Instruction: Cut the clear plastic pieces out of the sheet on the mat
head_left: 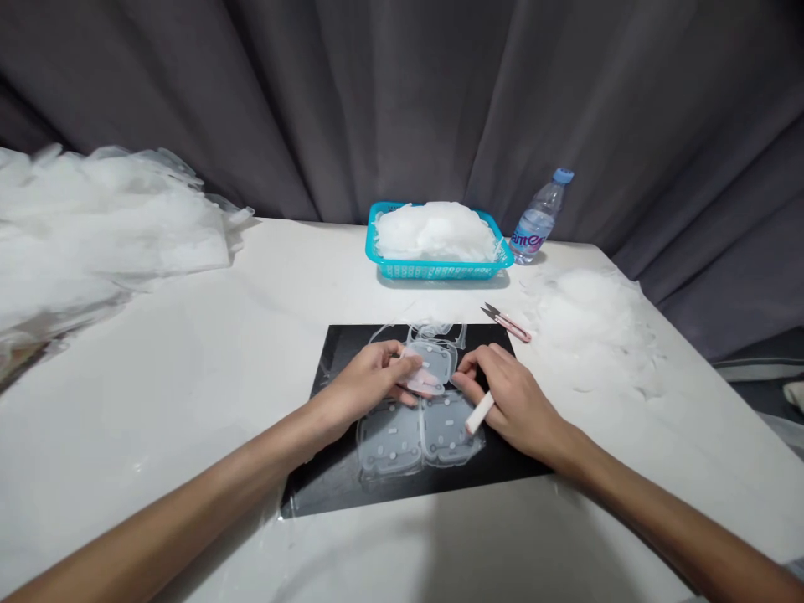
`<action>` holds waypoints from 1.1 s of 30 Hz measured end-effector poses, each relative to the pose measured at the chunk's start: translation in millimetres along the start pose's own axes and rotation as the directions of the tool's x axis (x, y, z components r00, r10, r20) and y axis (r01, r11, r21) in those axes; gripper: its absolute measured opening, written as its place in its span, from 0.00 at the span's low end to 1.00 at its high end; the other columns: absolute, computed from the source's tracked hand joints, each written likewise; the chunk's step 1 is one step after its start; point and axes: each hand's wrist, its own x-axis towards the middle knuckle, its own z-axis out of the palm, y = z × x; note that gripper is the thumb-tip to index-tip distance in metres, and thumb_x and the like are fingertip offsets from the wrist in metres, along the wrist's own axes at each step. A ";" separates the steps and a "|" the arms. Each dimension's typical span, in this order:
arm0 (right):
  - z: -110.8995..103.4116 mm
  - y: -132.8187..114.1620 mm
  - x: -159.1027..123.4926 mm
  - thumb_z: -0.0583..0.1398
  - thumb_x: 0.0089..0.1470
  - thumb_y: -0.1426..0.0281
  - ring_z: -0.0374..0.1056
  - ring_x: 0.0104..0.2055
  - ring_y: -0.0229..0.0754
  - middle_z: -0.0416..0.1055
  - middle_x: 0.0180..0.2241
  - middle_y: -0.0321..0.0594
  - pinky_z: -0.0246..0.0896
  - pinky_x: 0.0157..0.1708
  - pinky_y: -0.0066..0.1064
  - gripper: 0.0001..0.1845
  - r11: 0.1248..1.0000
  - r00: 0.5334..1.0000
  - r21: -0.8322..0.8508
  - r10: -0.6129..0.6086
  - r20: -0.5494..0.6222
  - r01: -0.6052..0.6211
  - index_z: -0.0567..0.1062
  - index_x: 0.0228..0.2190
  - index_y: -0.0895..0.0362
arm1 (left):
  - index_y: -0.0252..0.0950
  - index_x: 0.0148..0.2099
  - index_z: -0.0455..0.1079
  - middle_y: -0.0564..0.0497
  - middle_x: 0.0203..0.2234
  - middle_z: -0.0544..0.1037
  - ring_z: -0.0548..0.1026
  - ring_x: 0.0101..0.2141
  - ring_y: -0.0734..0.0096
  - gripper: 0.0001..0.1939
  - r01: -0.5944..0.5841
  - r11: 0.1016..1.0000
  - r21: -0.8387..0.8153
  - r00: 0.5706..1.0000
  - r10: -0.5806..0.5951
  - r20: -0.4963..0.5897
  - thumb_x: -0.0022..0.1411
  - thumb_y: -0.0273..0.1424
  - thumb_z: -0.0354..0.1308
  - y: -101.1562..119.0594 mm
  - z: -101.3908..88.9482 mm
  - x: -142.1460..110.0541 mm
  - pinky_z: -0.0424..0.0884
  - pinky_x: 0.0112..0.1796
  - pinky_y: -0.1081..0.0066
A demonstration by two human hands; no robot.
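Note:
Above a black mat [314,494], my left hand [377,373] pinches a translucent, rounded-square plastic piece [435,362] between thumb and fingers. My right hand [502,394] is closed around a white stick-like handle [481,414], whose other end is hidden in the hand. Its thumb and forefinger are pinched together close to the right edge of the piece; whether they grip that edge I cannot tell. Below both hands, a sheet of similar clear pieces [390,437] lies on the mat. Thin clear trimmings [430,322] are heaped at the mat's far edge.
Pink-handled thread snips [507,322] lie beyond the mat, right of centre. A turquoise basket [440,270] heaped with whitish pieces and a water bottle [538,219] stand at the back. Translucent material is piled at left [106,226], with a smaller pile [590,327] at right.

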 end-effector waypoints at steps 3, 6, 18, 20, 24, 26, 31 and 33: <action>2.5 -1.3 0.0 0.62 0.68 0.68 0.69 0.40 0.46 0.74 0.36 0.41 0.63 0.40 0.37 0.04 0.995 0.997 0.073 0.064 0.031 -0.066 0.73 0.40 0.55 | 0.33 0.37 0.70 0.47 0.33 0.83 0.82 0.36 0.68 0.14 0.021 0.994 -0.106 0.999 -0.025 -0.039 0.64 0.38 0.68 -0.9 4.2 -2.8 0.79 0.40 0.69; 3.2 -4.0 0.2 0.61 0.68 0.71 0.69 0.39 0.44 0.74 0.34 0.39 0.62 0.40 0.36 0.04 0.981 0.998 0.182 0.067 0.006 -0.067 0.74 0.37 0.55 | 0.32 0.39 0.72 0.50 0.33 0.81 0.80 0.35 0.71 0.16 0.001 0.988 -0.154 0.997 -0.012 -0.072 0.62 0.38 0.71 -2.6 8.8 -4.5 0.78 0.39 0.72; 3.5 17.0 6.0 0.62 0.52 0.80 0.63 0.33 0.43 0.70 0.30 0.36 0.49 0.33 0.35 0.13 0.960 0.968 -0.128 0.240 -0.068 -0.248 0.65 0.27 0.54 | 0.32 0.39 0.73 0.51 0.33 0.80 0.77 0.35 0.75 0.18 0.065 0.965 -0.252 0.997 -0.075 -0.030 0.55 0.35 0.76 10.6 24.4 -22.2 0.73 0.36 0.77; -5.7 19.7 6.2 0.63 0.52 0.79 0.64 0.33 0.42 0.71 0.30 0.35 0.49 0.33 0.33 0.11 0.960 0.963 -0.080 0.271 0.007 -0.270 0.67 0.27 0.54 | 0.32 0.41 0.74 0.49 0.36 0.81 0.78 0.36 0.73 0.17 0.047 0.977 -0.206 0.999 -0.050 -0.009 0.56 0.36 0.75 13.1 21.9 -22.9 0.73 0.36 0.76; -37.8 20.7 5.0 0.64 0.61 0.69 0.67 0.35 0.40 0.73 0.31 0.33 0.55 0.35 0.31 0.04 0.954 0.926 0.091 0.252 0.281 -0.287 0.73 0.34 0.53 | 0.32 0.42 0.74 0.48 0.35 0.81 0.78 0.35 0.69 0.18 -0.024 0.999 -0.024 0.998 0.026 0.065 0.57 0.39 0.72 2.6 15.0 -13.7 0.75 0.34 0.73; -52.5 21.4 7.7 0.65 0.62 0.63 0.67 0.36 0.40 0.73 0.35 0.34 0.58 0.37 0.31 0.09 0.936 0.918 0.199 0.214 0.334 -0.291 0.74 0.41 0.53 | 0.33 0.43 0.73 0.49 0.33 0.80 0.78 0.33 0.68 0.18 -0.083 0.995 0.055 0.990 0.076 0.116 0.58 0.41 0.70 -5.6 11.7 -7.3 0.75 0.32 0.71; -50.3 19.1 36.4 0.61 0.67 0.62 0.68 0.41 0.41 0.75 0.41 0.39 0.60 0.43 0.32 0.09 0.936 0.975 0.295 0.147 0.164 -0.191 0.75 0.43 0.55 | 0.34 0.40 0.69 0.50 0.30 0.79 0.76 0.27 0.69 0.18 -0.226 0.936 0.271 0.970 0.189 0.153 0.63 0.45 0.63 -17.6 5.3 0.4 0.73 0.30 0.70; -37.7 15.6 53.6 0.60 0.68 0.63 0.70 0.42 0.41 0.77 0.40 0.39 0.60 0.44 0.33 0.10 0.944 0.972 0.293 0.091 0.216 -0.154 0.77 0.39 0.56 | 0.34 0.37 0.69 0.52 0.27 0.77 0.73 0.25 0.70 0.16 -0.254 0.886 0.387 0.967 0.221 0.130 0.63 0.44 0.61 -17.7 4.7 -1.1 0.69 0.28 0.71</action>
